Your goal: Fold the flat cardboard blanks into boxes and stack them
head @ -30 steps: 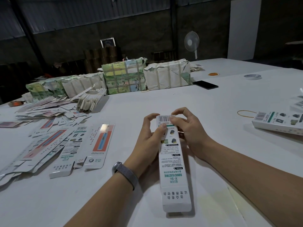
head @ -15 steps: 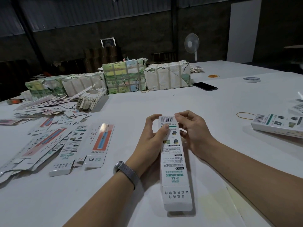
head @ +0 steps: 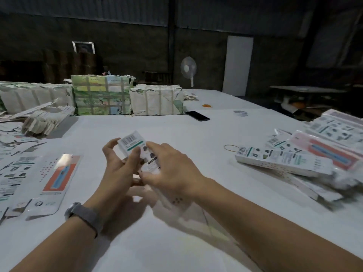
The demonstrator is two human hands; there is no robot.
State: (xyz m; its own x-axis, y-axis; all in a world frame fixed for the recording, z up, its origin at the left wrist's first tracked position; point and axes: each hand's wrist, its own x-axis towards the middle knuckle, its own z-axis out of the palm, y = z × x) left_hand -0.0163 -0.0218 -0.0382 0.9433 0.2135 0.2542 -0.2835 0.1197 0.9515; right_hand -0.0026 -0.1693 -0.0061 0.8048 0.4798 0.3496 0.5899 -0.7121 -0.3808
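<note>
Gripping 1 folded box, both hands hold it above the table

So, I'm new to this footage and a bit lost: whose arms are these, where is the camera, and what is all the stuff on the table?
There is no machine here. The single picture comes from a camera worn on a person's head, looking forward and down at their own two bare hands. The left hand, with a grey wristband, and the right hand both grip one long white printed cardboard box with a barcode at its far end. They work over a big white table. On the left lie flat cardboard blanks with an orange panel, not yet folded. On the right sits a loose pile of finished white boxes. Farther back are wrapped paper bundles and a black phone.
</note>
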